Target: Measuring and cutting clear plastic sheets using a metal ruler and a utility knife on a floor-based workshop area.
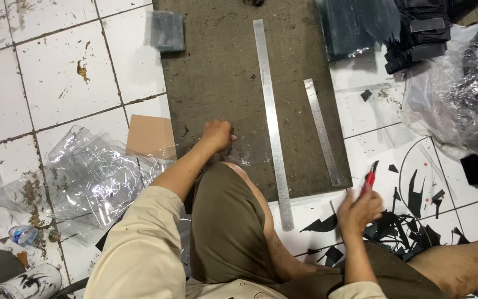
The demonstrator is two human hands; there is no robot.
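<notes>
My left hand (217, 134) is closed on a clear thin plastic sheet (244, 156), pressing it on the grey-brown cutting board (217, 72) near its lower edge. My right hand (357, 211) is well apart, wrapped around a red-handled utility knife (368, 180), blade end up, over white floor tiles (56, 72). A long steel ruler (272, 122) lies between my hands, with a shorter steel ruler (322, 132) beside it. Black offcuts (399, 232) lie next to my right hand.

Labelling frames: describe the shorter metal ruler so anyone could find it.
Start at the brown mat on the white tiled floor. Two steel rulers lie lengthwise on its right side. The shorter ruler is the one nearer the mat's right edge, slightly slanted, right of the long ruler, and ends just above the right hand holding a red cutter.
</notes>
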